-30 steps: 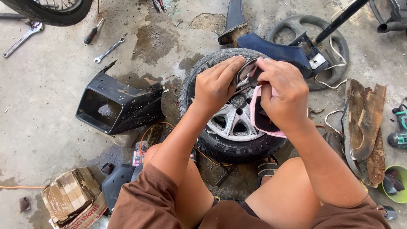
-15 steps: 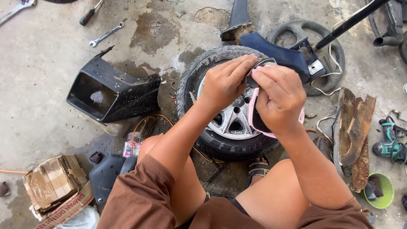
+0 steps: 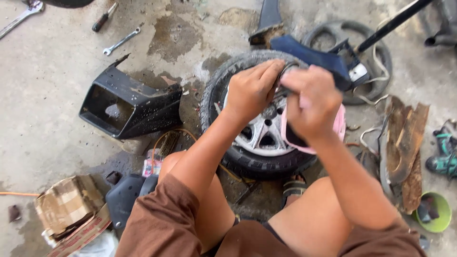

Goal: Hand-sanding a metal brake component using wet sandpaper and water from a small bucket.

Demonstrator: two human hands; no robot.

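A small black tyre on a silver spoked wheel lies flat on the wet concrete in front of my knees. Above its hub, my left hand and my right hand meet, both pinching a thin dark metal ring. A pink tub rests on the wheel under my right hand, mostly hidden by it. What the ring attaches to is hidden by my fingers.
A black plastic fairing lies left of the tyre. Spanners and a screwdriver lie top left. A blue part, a second tyre, wood scraps, a green bowl and a cardboard box surround me.
The view has shifted a little, and both hands have closed in tighter on the ring over the hub. The wheel has not moved.
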